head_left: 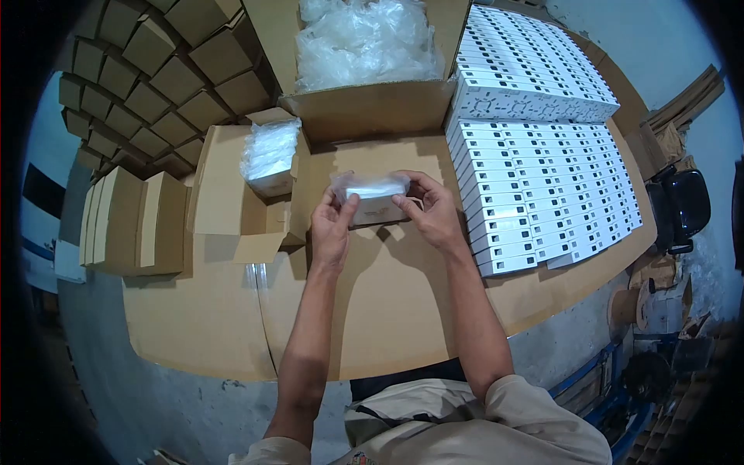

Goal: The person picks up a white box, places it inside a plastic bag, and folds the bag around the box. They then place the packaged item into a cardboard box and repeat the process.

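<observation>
Head view: left hand [332, 226] and right hand [431, 209] pinch bagged box [372, 200] ends.

No legible text, brand, number or sign in the head view. The white flat boxes [542, 163] carry small dark marks, too small to read. The brown cartons [147, 93] show no print.

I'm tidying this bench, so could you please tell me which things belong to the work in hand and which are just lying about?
In hand:
left hand
right hand
bagged box
carton of bags
white boxes
bagged stack

Lying about:
brown boxes
flat cartons
black chair
</observation>
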Action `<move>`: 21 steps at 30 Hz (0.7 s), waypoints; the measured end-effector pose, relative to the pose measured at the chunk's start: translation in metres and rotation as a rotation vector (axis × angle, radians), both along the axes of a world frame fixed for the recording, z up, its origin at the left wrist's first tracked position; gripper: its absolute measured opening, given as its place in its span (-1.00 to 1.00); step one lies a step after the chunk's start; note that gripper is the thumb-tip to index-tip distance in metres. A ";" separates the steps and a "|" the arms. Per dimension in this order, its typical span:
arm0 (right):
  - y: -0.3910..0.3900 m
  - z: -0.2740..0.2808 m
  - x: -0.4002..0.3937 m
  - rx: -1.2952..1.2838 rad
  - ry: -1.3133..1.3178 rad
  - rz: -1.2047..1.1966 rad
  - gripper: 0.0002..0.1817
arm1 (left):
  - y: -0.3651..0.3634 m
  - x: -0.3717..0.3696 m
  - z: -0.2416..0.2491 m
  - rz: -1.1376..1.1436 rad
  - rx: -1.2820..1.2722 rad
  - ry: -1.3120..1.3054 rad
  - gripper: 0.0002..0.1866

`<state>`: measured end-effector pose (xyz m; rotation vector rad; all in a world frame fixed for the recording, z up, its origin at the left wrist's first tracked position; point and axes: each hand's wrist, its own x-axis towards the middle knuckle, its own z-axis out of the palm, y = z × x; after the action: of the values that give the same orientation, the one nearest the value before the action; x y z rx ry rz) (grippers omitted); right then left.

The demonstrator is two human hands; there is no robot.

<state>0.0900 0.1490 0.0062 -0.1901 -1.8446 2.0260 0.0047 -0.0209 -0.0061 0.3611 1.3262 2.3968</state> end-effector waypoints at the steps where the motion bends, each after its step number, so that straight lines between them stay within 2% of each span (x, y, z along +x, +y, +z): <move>1: 0.001 -0.001 0.001 0.014 -0.009 0.008 -0.63 | -0.001 0.001 0.001 0.002 -0.056 0.043 -0.72; 5: 0.002 -0.002 0.002 0.047 0.036 0.037 -0.80 | -0.007 -0.002 -0.002 -0.022 -0.262 0.156 -0.77; 8: 0.002 0.006 0.005 0.054 0.021 0.042 -0.89 | -0.009 -0.005 0.000 -0.036 -0.200 0.313 -0.85; 13: 0.004 0.009 0.004 0.148 0.026 0.005 -0.93 | -0.011 -0.006 0.002 0.007 -0.238 0.314 -0.97; 21: 0.001 0.005 0.001 0.191 0.094 -0.097 -0.90 | -0.006 -0.004 0.003 0.123 -0.221 0.325 -0.75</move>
<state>0.0913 0.1496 0.0108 -0.1258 -1.9175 1.7526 0.0009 -0.0268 -0.0033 0.6422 1.7844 2.3259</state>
